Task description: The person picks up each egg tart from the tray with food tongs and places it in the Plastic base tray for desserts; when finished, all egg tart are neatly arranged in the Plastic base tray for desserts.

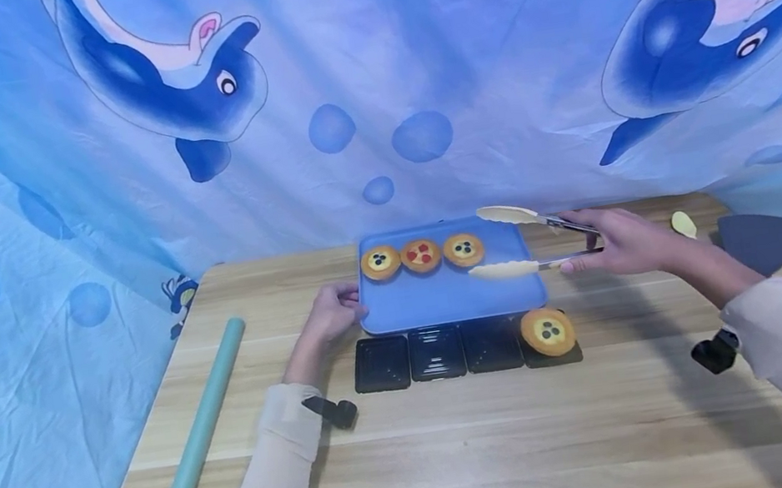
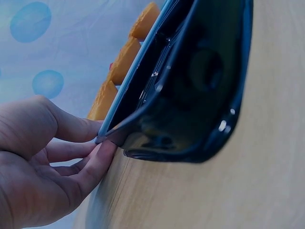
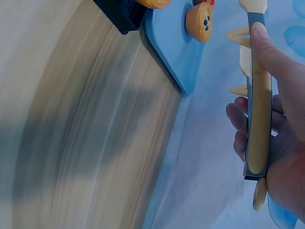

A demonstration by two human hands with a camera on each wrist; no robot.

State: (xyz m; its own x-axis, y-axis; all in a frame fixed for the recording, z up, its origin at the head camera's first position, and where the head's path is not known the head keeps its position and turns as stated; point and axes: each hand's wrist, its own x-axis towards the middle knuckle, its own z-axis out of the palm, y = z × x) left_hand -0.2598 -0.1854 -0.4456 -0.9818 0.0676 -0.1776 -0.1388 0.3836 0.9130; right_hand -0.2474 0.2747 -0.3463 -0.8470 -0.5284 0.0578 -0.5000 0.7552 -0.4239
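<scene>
A wooden table [image 1: 469, 460] carries a blue tray [image 1: 445, 301], the landmark here. A green rod [image 1: 207, 415] lies well to the tray's left. Close along the tray's front edge runs a row of four black dishes [image 1: 437, 353]. Tongs [image 1: 508, 215] reach over the tray's right part from beyond its right edge, their tips spread apart with nothing between them. The right hand [image 1: 621, 239], right of the tray, is clamped on the tongs' handles. The left hand [image 1: 331, 310] pinches the tray's left edge between thumb and fingers. Three tarts [image 1: 421, 256] sit in a row on the tray's rear half, the leftmost nearest the left hand; a fourth tart [image 1: 547, 332] rests on the rightmost dish, in front of the tray.
</scene>
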